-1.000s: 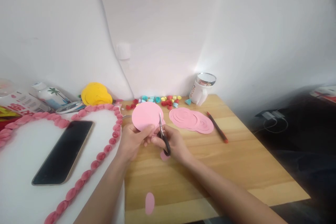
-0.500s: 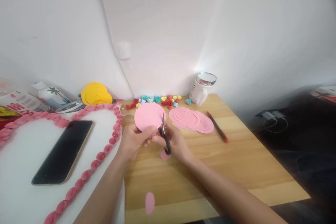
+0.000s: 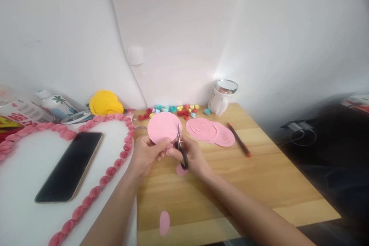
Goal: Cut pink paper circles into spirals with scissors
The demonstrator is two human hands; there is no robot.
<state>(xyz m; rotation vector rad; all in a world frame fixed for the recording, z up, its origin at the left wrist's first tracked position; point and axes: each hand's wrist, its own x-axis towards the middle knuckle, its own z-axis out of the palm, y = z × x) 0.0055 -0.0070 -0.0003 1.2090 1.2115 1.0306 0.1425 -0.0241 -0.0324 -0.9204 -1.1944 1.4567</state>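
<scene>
My left hand [image 3: 147, 152] pinches the lower edge of a round pink paper [image 3: 163, 127], thumb on top. In my right hand [image 3: 191, 155] is a pair of scissors [image 3: 182, 153] with black handles, its blades at the right edge of the paper. Both hands are close together above the wooden table. A small pink paper piece [image 3: 181, 170] lies under the scissors, and a pink oval piece [image 3: 164, 223] is nearer the front. To the right lie overlapping pink paper circles with spiral cuts [image 3: 210, 130].
A red-tipped dark pen [image 3: 238, 139] lies right of the circles. Behind stand a white mug [image 3: 218, 100] and several small coloured paper rolls [image 3: 173, 109]. At left, a phone [image 3: 70, 167] rests on a white board [image 3: 20, 200] edged with pink paper rosettes [image 3: 94, 192]. A yellow paper stack [image 3: 105, 102] leans behind.
The scissors have shifted slightly along the right edge of the pink paper, and a cut strip shows a little more below it. Everything else looks the same.
</scene>
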